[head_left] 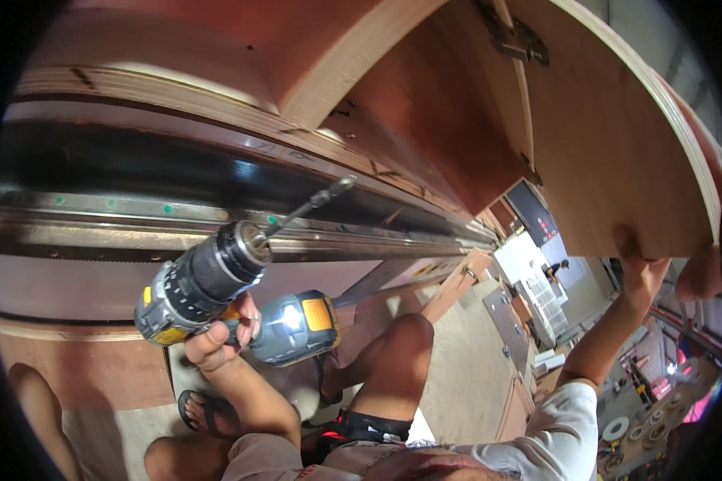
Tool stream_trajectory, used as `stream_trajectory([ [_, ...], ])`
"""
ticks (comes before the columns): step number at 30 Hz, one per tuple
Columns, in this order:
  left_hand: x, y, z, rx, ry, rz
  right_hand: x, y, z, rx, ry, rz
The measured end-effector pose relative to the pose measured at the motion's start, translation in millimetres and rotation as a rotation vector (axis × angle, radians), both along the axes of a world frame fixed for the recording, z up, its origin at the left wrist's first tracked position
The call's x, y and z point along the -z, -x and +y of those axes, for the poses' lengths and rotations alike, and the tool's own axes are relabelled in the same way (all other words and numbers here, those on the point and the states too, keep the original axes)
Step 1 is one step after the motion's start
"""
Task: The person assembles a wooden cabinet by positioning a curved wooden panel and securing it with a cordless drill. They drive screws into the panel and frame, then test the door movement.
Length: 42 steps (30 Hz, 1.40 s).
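My left hand is closed round the handle of a cordless drill with a black chuck, yellow patches and a grey-yellow battery. A long bit in the chuck points up and to the right, toward the cabinet's front edge, apart from it. On the right, my right hand grips the lower edge of a plywood door, its fingers partly hidden. The door stands swung out from the plywood cabinet. A metal hinge joins them near the top, and another shows lower down.
A dark metal rail runs along below the cabinet. Bare legs and a sandalled foot are below the drill. At the door's right edge is part of a hand, its owner unclear. Farther back are a person, boards and cluttered tools.
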<state>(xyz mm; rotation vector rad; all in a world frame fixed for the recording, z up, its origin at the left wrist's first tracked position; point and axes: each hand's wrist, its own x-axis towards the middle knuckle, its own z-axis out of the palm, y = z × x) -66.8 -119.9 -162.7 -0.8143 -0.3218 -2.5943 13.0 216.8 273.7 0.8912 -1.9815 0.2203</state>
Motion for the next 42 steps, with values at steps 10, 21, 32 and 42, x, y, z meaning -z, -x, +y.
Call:
stream_trajectory([
  [10, 22, 0, -16, -0.069, 0.013, 0.060, 16, -19, 11, -0.100, -0.012, -0.019],
  [21, 28, -2, -19, -0.063, -0.055, 0.104, 37, -35, -9, -0.086, -0.055, 0.136],
  [32, 15, -2, -24, -0.059, -0.010, 0.229, 41, -44, -28, -0.096, -0.116, 0.343],
  [42, 7, -7, -28, -0.070, 0.130, 0.172, 44, -49, -13, -0.225, -0.096, 0.458],
])
